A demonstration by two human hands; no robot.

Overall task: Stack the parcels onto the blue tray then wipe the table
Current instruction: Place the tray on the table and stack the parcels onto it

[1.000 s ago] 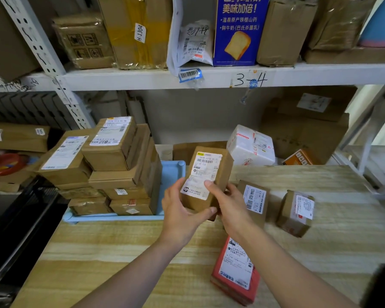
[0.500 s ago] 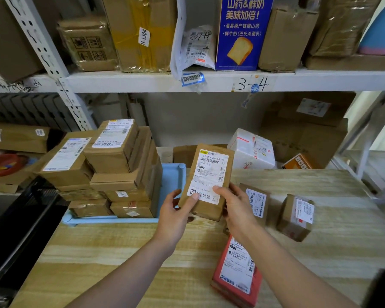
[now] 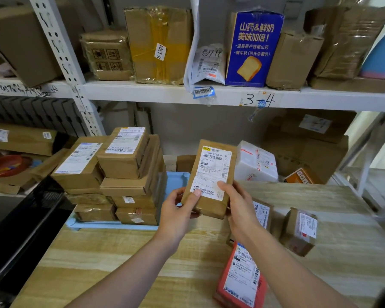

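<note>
The person holds a brown parcel (image 3: 210, 174) up in the air with both hands. The left hand (image 3: 176, 216) grips its near left corner, with the thumb on the label. The right hand (image 3: 240, 210) grips its near right side, and its thumb is on the label too. The parcel stands tall with the white label facing the person, most likely so it can be read or turned the right way.

It hangs over the counter (image 3: 120, 263), just right of the blue tray (image 3: 111, 225). The tray sits at the far left of the counter. A tall pile of parcels (image 3: 125, 174) fills its left part. Its right part is bare, so the held parcel probably goes there.

More wait on the counter: a red parcel (image 3: 242, 278) near the person, a flat parcel (image 3: 261, 214) partly hidden by the right hand, and a small parcel (image 3: 298, 230) to the right. No cloth shows, so wiping looks far off.
</note>
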